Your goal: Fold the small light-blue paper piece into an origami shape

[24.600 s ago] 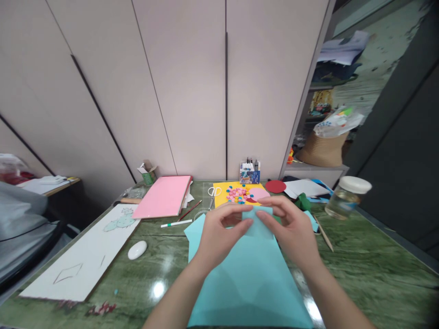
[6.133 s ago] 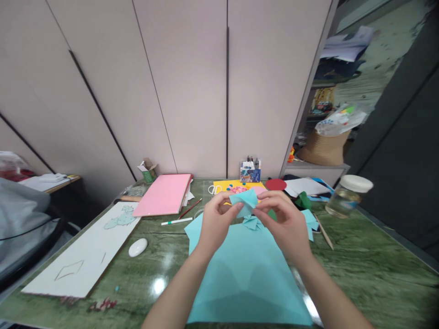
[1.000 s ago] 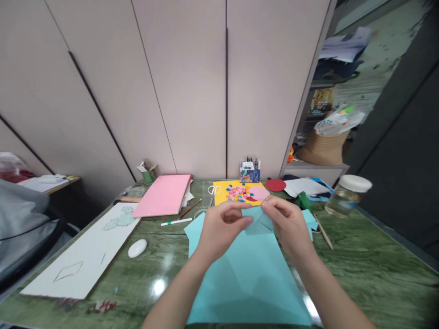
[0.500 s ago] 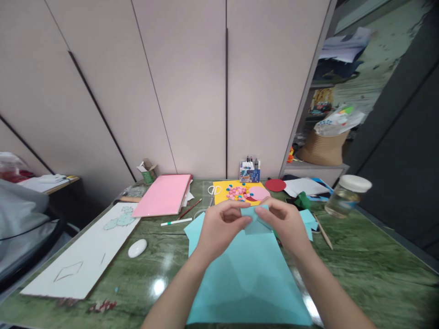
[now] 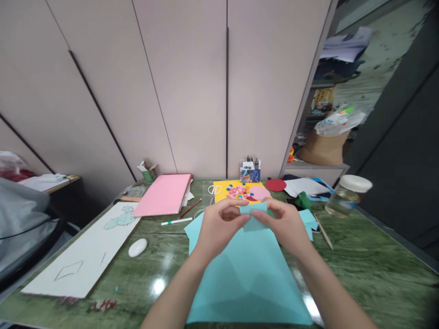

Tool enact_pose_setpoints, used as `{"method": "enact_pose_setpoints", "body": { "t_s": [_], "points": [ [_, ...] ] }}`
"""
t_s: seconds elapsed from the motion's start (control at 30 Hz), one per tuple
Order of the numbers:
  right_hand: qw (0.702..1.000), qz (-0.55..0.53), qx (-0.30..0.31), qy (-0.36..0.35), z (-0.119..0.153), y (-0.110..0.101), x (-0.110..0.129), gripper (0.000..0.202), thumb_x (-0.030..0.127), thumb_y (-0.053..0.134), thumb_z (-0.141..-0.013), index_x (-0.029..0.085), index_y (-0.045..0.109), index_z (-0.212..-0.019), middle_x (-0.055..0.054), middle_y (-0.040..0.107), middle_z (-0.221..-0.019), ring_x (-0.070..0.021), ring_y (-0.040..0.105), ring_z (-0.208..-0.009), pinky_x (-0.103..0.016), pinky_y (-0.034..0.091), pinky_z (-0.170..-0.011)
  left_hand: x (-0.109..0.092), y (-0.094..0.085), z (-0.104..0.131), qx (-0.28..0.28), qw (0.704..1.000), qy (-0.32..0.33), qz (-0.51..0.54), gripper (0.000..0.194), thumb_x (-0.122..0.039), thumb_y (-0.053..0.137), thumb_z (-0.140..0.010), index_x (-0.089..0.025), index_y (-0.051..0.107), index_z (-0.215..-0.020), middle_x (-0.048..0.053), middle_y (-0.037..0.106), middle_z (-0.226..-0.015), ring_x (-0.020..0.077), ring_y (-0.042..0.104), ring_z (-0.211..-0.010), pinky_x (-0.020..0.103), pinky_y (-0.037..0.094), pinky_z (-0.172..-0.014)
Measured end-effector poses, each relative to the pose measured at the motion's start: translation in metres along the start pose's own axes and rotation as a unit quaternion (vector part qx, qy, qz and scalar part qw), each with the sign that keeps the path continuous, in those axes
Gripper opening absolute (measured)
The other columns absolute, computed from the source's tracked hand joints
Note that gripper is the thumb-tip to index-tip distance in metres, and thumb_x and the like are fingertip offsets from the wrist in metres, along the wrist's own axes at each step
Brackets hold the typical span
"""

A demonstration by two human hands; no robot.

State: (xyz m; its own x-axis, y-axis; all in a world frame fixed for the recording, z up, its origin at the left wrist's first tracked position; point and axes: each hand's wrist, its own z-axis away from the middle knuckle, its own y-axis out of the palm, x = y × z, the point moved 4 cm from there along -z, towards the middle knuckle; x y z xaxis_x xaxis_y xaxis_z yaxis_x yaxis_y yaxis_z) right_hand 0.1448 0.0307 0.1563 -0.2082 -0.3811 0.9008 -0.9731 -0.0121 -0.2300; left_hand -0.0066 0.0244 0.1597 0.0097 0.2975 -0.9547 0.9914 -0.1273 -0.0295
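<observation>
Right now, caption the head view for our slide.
Left hand and right hand grip small turquoise paper near a larger sheet.

Your only view is from the camera on your head; it faces forward and down across the green table (image 5: 377,256); your left hand (image 5: 217,228) and right hand (image 5: 287,224) sit close, below centre; the cabinet doors (image 5: 192,91) rise farther off behind.

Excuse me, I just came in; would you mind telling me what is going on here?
A person's left hand and right hand hold a small light-blue paper, each pinching it with thumb and fingers. A larger blue sheet lies nearer the person on the green table. Beyond the hands, small coloured pieces rest on a yellow sheet.
</observation>
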Motion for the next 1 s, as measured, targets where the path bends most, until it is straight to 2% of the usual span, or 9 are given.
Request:
{"method": "enact_pose_setpoints", "body": {
  "t_s": [0.13,0.33,0.57,0.77,1.0],
  "points": [
    [1.000,0.008,0.003,0.005,0.000,0.000,-0.003,0.025,0.038,0.063,-0.073,0.018,0.056,-0.060,0.001,0.051,-0.059,-0.0139,0.046,-0.061,-0.025,0.038,-0.057,-0.003,0.000,0.000,0.003,1.000,0.004,-0.009,0.024,-0.020,0.070,-0.065,-0.016,0.069,-0.089,-0.004,0.050,-0.055,0.0065,0.045,-0.050,0.018,0.037,-0.047],
    [1.000,0.016,0.020,0.009,-0.002,-0.001,-0.003,0.025,0.038,0.063,-0.073,0.017,0.059,-0.062,0.001,0.054,-0.062,-0.0142,0.048,-0.062,-0.025,0.039,-0.056,0.000,-0.005,-0.002,-0.010,1.000,0.002,0.024,0.014,-0.022,0.070,-0.067,-0.015,0.068,-0.079,0.001,0.062,-0.067,0.0100,0.056,-0.060,0.021,0.048,-0.057],
    [0.993,-0.038,0.101,0.049,-0.001,0.003,-0.008,0.024,0.039,0.065,-0.072,0.016,0.068,-0.078,-0.003,0.065,-0.076,-0.0190,0.056,-0.071,-0.030,0.045,-0.064,0.008,-0.008,-0.005,-0.010,0.998,0.002,0.062,0.013,-0.023,0.071,-0.067,-0.015,0.067,-0.076,0.000,0.061,-0.063,0.0098,0.058,-0.058,0.020,0.049,-0.057],
    [0.995,-0.043,0.065,0.057,-0.001,0.005,-0.008,0.023,0.038,0.065,-0.072,0.016,0.067,-0.076,-0.001,0.063,-0.069,-0.0156,0.053,-0.062,-0.026,0.043,-0.057,0.005,-0.005,-0.004,-0.015,0.996,-0.011,0.088,0.010,-0.021,0.070,-0.068,-0.015,0.064,-0.073,-0.002,0.061,-0.061,0.0076,0.058,-0.055,0.017,0.049,-0.055],
    [0.995,-0.034,0.060,0.065,0.000,0.008,-0.004,0.026,0.040,0.065,-0.071,0.014,0.064,-0.065,0.001,0.062,-0.063,-0.0132,0.053,-0.057,-0.022,0.039,-0.051,0.004,-0.006,-0.003,-0.048,0.995,-0.007,0.086,0.011,-0.022,0.071,-0.067,-0.014,0.065,-0.073,-0.001,0.064,-0.062,0.0079,0.059,-0.054,0.018,0.051,-0.055]
  ]
}}
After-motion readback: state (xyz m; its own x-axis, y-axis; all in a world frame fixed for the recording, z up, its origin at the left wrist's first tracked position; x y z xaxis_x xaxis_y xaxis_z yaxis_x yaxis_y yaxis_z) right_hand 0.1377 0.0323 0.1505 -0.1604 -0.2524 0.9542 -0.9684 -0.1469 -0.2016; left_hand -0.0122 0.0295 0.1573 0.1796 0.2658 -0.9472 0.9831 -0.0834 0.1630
